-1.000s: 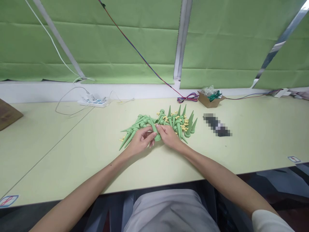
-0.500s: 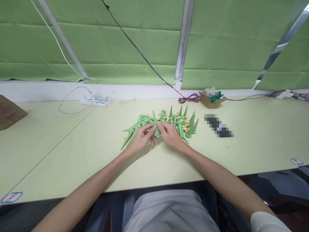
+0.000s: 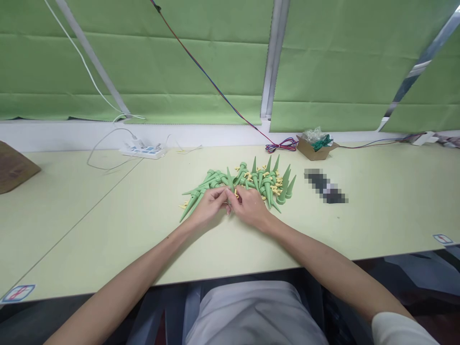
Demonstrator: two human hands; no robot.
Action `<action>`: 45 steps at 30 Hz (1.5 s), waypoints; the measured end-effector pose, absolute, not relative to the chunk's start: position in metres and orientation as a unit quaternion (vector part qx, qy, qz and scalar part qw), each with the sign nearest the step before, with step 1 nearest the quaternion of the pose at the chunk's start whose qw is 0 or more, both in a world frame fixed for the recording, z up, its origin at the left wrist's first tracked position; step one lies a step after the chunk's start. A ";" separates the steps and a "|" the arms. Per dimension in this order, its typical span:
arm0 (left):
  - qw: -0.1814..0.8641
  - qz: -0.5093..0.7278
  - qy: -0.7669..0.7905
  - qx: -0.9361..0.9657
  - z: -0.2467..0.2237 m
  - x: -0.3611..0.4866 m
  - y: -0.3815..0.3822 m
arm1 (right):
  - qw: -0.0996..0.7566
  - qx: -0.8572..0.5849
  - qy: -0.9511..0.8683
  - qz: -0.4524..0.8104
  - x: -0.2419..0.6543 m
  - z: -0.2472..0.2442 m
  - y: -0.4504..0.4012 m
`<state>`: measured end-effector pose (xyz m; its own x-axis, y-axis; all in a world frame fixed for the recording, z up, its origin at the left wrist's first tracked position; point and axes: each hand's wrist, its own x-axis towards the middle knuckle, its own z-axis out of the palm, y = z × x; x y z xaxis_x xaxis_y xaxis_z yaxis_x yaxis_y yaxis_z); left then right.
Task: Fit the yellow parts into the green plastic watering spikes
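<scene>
My left hand (image 3: 209,205) is closed around the lower part of a green plastic spike (image 3: 230,178), whose tip points up and away. Against it, my right hand (image 3: 252,207) is closed, thumb and fingers meeting the left fingertips. A small yellow valve piece (image 3: 236,193) shows at the right fingertips, close to the spike; the exact contact is hidden by my fingers. Just beyond both hands lie several more green spikes (image 3: 267,186) in a loose pile, with small yellow valve pieces (image 3: 277,184) among them on the right. Other green spikes (image 3: 196,195) lie to the left.
On the pale table (image 3: 215,258) stands a small cardboard box (image 3: 312,152) with plastic and green material. A pixelated dark object (image 3: 326,187) lies at the right. A power strip (image 3: 143,152) and coiled red-blue wire (image 3: 282,145) are at the back. Brown cardboard (image 3: 16,167) sits far left.
My right hand has shifted slightly down and left, closer to the left fingertips. A yellow valve piece now shows at its fingers. The held spike has dropped a little and its base is covered.
</scene>
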<state>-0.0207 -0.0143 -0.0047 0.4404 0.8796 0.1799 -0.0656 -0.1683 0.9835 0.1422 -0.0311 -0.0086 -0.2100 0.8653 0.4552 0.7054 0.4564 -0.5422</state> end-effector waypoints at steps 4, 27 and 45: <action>0.568 0.417 0.320 0.633 -0.006 -0.019 -0.015 | 0.327 -0.524 -0.784 0.061 0.142 -0.008 -0.032; 0.597 0.419 0.315 0.607 -0.009 -0.016 -0.016 | 0.282 -0.503 -0.816 0.037 0.143 -0.006 -0.032; 0.552 0.399 0.346 0.645 -0.008 -0.019 -0.014 | 0.276 -0.504 -0.816 0.057 0.144 -0.003 -0.033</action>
